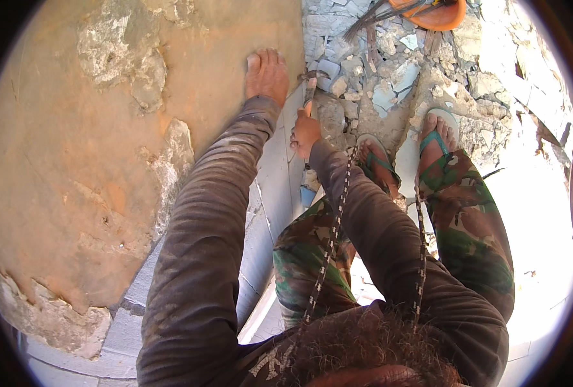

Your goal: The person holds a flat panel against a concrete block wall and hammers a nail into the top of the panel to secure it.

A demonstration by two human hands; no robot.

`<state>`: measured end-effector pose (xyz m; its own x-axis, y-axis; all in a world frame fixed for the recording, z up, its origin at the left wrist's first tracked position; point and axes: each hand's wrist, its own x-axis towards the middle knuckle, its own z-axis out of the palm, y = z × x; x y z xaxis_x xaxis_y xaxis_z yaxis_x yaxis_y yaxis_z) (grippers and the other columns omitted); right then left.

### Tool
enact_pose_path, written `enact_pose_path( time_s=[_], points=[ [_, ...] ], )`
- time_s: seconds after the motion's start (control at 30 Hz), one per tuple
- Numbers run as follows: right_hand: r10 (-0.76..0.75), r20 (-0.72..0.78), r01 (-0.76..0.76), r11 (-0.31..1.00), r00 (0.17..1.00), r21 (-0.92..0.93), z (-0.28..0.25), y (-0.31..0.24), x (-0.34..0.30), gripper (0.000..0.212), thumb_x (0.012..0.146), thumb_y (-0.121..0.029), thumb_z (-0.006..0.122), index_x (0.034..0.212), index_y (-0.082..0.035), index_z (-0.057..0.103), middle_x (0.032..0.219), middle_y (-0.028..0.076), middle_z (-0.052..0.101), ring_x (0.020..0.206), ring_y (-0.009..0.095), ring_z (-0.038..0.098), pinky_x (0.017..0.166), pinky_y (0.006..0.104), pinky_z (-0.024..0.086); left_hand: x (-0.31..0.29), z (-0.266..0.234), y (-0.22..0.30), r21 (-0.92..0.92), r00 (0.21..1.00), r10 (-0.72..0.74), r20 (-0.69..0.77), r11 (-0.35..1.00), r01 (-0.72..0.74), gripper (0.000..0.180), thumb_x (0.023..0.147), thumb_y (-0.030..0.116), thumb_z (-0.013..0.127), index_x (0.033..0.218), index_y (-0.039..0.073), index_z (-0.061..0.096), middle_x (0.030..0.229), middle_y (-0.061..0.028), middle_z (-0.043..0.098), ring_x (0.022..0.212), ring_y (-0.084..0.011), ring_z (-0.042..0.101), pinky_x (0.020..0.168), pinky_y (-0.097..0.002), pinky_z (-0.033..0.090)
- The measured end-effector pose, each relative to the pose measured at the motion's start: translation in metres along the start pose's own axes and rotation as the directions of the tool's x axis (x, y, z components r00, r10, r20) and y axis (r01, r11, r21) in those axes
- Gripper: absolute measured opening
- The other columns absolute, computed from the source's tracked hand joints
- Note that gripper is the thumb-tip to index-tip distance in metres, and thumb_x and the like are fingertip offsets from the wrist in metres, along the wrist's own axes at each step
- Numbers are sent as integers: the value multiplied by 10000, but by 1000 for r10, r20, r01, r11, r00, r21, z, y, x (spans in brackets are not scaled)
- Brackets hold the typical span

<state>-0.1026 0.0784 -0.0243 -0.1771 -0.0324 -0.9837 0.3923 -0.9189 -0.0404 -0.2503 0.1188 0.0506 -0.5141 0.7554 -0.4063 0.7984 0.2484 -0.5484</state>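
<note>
Dark strands [364, 21] are crossing one orange container [438, 19] beyond one hammer [310, 92] the right hand [306, 133] is gripping, the left hand [267, 77] lying unclenched beside it

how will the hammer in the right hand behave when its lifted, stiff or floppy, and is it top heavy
The hammer is probably stiff, as its handle looks straight beyond the right hand. It likely feels top-heavy, since its dark, seemingly metal head sits at the far end, past the grip.
</note>
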Motion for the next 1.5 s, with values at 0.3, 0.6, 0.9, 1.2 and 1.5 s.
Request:
enact_pose_path(
  time_s=[0.3,0.6,0.9,1.2,1.5],
  points=[
    [363,210,-383,922,908,60,-20,-6,13,432,1009,-537,452,936,-113,490,703,29,479,568,178,465,471,353,367,9,2,-1,0,999,-20,41,1000,20,351,919,185,523,1246,100,616,1143,-52,595,1138,-241,503,985,-402,326],
    [321,-12,-297,888,947,351,16,-29,-32,414,1002,-522,489,787,-179,404,616,-32,292,472,137,284,455,297,265,3,6,0,7,1000,-24,17,1000,24,354,916,196,533,1249,107,619,1121,-40,599,1147,-237,502,978,-405,328],
    [480,356,-576,781,802,243,-23,-56,-12,404,1007,-496,491,778,-174,407,627,-28,323,495,134,329,450,293,279,11,-8,1,-41,997,-18,80,999,22,328,935,243,536,1222,113,626,1160,-51,606,1185,-246,496,1002,-424,327],
    [150,40,-123,914,988,-387,-165,-190,-110,381,985,-461,549,827,-117,506,619,-2,434,448,140,397,395,323,309,-12,-71,-6,-582,939,-268,215,737,344,323,978,326,511,1162,113,669,1135,-85,649,1146,-301,551,1017,-480,335],
    [-131,-260,-56,795,957,-605,-352,-234,-298,363,985,-424,542,771,-136,483,524,-37,350,385,129,322,358,321,238,-143,-226,-18,-984,845,-506,170,-46,171,224,964,169,528,1104,44,649,1063,-173,644,1013,-384,599,886,-470,467]
  ],
)
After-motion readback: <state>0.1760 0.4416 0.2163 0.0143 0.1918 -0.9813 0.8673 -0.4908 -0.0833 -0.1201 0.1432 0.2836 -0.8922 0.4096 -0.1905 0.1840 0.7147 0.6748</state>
